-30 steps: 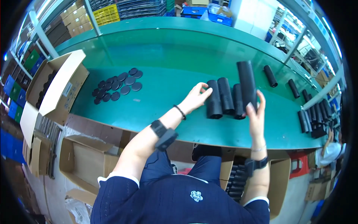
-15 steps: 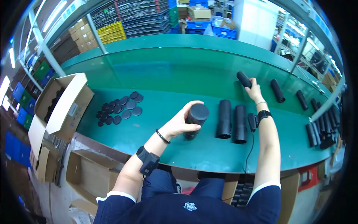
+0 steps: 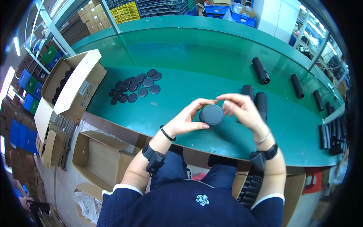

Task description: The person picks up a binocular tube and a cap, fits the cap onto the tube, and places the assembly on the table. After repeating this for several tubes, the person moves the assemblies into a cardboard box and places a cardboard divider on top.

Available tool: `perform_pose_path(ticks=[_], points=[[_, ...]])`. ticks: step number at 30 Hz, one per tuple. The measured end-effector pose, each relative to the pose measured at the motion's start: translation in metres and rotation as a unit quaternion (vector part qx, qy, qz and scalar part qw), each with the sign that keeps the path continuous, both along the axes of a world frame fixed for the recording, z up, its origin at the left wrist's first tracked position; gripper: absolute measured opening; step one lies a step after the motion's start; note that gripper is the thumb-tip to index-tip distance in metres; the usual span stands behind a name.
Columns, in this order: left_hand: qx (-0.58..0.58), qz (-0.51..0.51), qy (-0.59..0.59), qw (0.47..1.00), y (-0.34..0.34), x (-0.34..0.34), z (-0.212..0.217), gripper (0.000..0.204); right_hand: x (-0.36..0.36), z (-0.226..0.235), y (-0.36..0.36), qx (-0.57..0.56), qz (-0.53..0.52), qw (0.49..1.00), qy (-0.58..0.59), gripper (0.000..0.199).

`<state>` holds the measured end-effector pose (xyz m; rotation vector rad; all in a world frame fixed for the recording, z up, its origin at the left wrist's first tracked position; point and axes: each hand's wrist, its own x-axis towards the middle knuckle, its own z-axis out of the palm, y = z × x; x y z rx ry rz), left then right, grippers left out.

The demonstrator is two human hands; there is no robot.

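Note:
My left hand [image 3: 187,119] is wrapped round a black cylindrical tube [image 3: 211,114], its flat round end facing up toward me. My right hand [image 3: 244,113] is beside that end, fingers bent and apart, with nothing visible in them; whether the fingertips touch the tube I cannot tell. Partly behind my right hand, a black tube [image 3: 247,90] and a second black tube [image 3: 261,103] stand on the green table. Several black discs [image 3: 148,82] lie loosely grouped on the left part of the table.
An open cardboard box [image 3: 81,89] holding dark pieces stands at the table's left end. Along the far green strip lie a black tube [image 3: 260,70] and others farther right. More tubes [image 3: 332,132] cluster at the right end. Below the table's front edge is an open carton [image 3: 100,157].
My right hand has let go of a black tube on the far strip and come back to the tube in my left hand. The view has shifted too.

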<state>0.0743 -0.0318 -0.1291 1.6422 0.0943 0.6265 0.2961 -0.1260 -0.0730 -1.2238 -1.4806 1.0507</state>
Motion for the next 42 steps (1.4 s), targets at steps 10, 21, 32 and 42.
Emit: perform_pose_path(ticks=[10, 21, 32, 42], points=[[0.003, 0.147, -0.113, 0.983, -0.05, 0.006, -0.019, 0.069, -0.063, -0.047, -0.059, 0.035, -0.04, 0.973, 0.225, 0.033], [-0.061, 0.018, -0.052, 0.997, -0.041, -0.001, -0.001, 0.082, -0.064, -0.03, -0.052, 0.085, -0.155, 0.973, 0.148, 0.021], [-0.09, 0.083, -0.073, 0.99, -0.064, 0.009, -0.005, 0.069, -0.069, -0.032, -0.056, -0.002, -0.126, 0.943, 0.307, 0.027], [-0.125, 0.035, -0.074, 0.989, -0.053, 0.004, -0.008, 0.063, -0.074, -0.03, -0.055, -0.008, -0.115, 0.941, 0.319, 0.019]])
